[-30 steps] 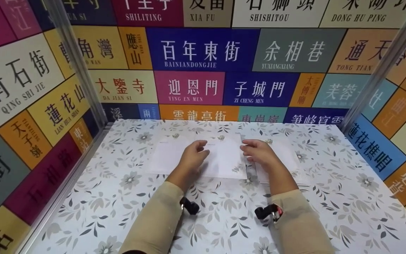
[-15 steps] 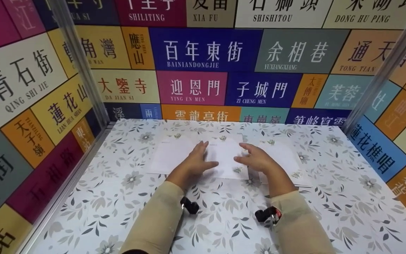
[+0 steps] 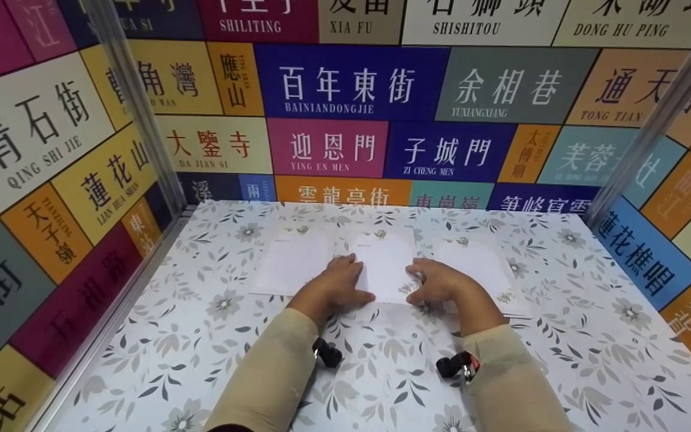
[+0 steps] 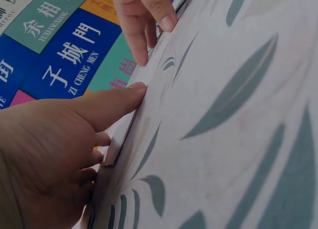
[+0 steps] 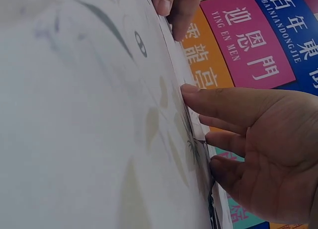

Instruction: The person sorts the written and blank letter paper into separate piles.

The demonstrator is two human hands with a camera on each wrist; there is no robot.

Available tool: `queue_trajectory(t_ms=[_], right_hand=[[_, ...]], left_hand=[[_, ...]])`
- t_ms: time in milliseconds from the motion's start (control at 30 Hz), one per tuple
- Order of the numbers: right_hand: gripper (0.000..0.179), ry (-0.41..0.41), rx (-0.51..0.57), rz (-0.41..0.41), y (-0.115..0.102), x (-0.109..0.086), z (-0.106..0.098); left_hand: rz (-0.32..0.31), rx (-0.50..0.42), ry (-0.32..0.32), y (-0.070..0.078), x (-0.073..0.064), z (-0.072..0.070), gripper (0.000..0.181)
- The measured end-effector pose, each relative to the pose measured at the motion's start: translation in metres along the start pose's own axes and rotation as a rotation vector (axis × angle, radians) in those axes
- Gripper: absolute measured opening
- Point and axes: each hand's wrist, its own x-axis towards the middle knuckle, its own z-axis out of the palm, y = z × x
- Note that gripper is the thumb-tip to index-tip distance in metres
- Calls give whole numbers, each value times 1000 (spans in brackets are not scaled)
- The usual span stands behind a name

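A white paper sheet (image 3: 383,261) with small printed flowers lies in the middle of the patterned table, flanked by both hands. My left hand (image 3: 341,283) is at its left edge, fingers along that side and thumb on the near edge. My right hand (image 3: 438,282) mirrors it at the right edge, close by the flower print in the corner. The left wrist view shows the left thumb (image 4: 119,102) against the paper's low edge. In the right wrist view, the right thumb (image 5: 216,97) meets the edge, with the fingers spread beyond it.
Similar paper sheets lie to the left (image 3: 288,261) and right (image 3: 483,264) of the middle one. A white tablecloth (image 3: 381,372) with grey leaves and flowers covers the table. Colourful panels (image 3: 345,84) printed with place names stand behind and at both sides, with clear corner strips (image 3: 135,114).
Both hands have lowered from above the papers to the sides of the middle sheet, thumbs coming to its near edge. The papers have stayed about where they were.
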Motion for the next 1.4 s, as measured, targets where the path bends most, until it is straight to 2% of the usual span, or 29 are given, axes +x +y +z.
queue_trajectory(t_ms=[233, 400, 533, 767, 1000, 1167, 1267, 1400], right_hand=[[79, 18, -3, -13, -1, 2, 2], [63, 73, 8, -10, -1, 5, 2], [52, 119, 16, 12, 0, 7, 3], [53, 131, -9, 33, -3, 5, 3], [57, 135, 47, 55, -6, 3, 1], [58, 186, 124, 84, -6, 1, -4], [60, 215, 184, 128, -7, 1, -8], [58, 225, 280, 203, -8, 2, -11]], left_hand=[[-8, 23, 10, 3, 3, -1, 90], [-14, 62, 17, 7, 5, -2, 84], [-1, 67, 51, 9, 6, -2, 78], [11, 59, 106, 9, 6, 0, 74], [-23, -78, 133, 9, 6, 0, 75], [14, -118, 237, 8, 6, -4, 63], [-22, -197, 296, 10, 5, -7, 55], [-118, -378, 352, 12, 3, -10, 49]])
